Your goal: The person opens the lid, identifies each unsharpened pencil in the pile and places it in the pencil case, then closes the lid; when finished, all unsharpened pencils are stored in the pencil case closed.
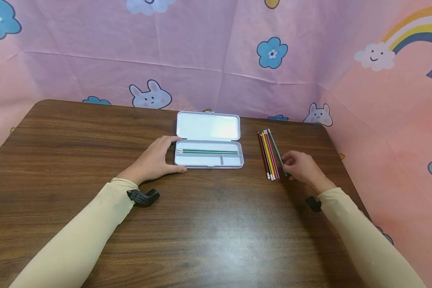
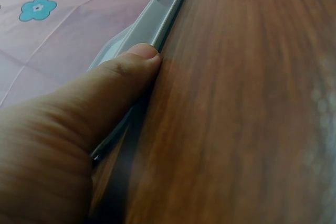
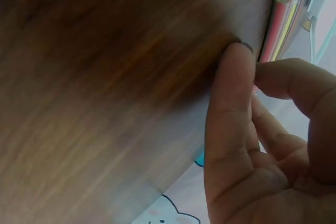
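A white pencil case (image 1: 205, 161) lies open on the table, its lid (image 1: 205, 125) tipped back. Green pencils (image 1: 210, 151) with white erasers lie in its long rear compartment. My left hand (image 1: 153, 160) holds the case's left end, the thumb (image 2: 142, 51) along the front side and the forefinger at the hinge corner. On the right, my right hand (image 1: 302, 168) pinches the near end of a grey-green pencil (image 1: 275, 147) between thumb and fingertips. Just left of that pencil is a row of red, yellow and black pencils (image 1: 268, 156), eraser ends mostly toward me.
The brown wooden table (image 1: 209, 224) reaches back to a pink and purple printed cloth (image 1: 201, 52). More of this cloth hangs close along the right edge. A black wrist device (image 1: 143, 197) sits at my left cuff, another wrist device (image 1: 313, 204) at my right.
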`<state>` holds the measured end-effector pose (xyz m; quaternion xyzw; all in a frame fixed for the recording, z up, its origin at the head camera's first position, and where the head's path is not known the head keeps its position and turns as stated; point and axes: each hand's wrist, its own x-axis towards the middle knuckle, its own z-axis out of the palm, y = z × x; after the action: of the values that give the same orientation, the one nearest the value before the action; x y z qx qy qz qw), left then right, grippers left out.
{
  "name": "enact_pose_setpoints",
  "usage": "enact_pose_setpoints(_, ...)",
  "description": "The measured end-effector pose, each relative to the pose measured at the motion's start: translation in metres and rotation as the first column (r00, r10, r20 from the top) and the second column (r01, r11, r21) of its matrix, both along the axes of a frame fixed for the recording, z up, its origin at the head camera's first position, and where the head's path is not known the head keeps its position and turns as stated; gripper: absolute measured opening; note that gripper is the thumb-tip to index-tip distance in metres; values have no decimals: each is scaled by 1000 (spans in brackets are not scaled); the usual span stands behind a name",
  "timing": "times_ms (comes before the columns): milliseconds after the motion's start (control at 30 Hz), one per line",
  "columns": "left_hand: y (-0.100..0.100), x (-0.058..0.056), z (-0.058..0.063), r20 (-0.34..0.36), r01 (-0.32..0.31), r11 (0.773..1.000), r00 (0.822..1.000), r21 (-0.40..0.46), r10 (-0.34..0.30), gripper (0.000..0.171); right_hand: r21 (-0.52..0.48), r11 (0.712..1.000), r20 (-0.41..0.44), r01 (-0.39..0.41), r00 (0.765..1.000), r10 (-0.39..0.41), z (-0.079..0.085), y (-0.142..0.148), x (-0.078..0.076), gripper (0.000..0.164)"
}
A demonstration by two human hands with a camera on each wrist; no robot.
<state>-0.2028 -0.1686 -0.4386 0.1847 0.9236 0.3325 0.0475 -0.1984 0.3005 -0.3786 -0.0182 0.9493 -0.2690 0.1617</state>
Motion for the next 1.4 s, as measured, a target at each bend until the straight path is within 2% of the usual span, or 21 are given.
enact_pose_setpoints(533, -1, 0, 0, -6, 1, 1000, 1000, -4, -1, 104, 17, 1000, -7, 16, 1000, -16, -1, 0, 0, 32)
enact_pose_setpoints(1000, 0, 0, 1, 10, -5, 1000, 1000, -7, 5, 104, 105, 994, -79, 22, 997, -14, -1, 4, -2, 25)
enact_pose_setpoints(1233, 0, 1, 2, 17, -1, 1000, 1000, -8, 2, 103, 128, 991, -45, 33, 999, -27, -1, 5, -2, 25)
enact_pose_setpoints(1400, 0, 1, 1, 11, 0, 1000, 1000, -6, 0, 103, 133, 991, -67, 23, 998, -14, -1, 8, -2, 26)
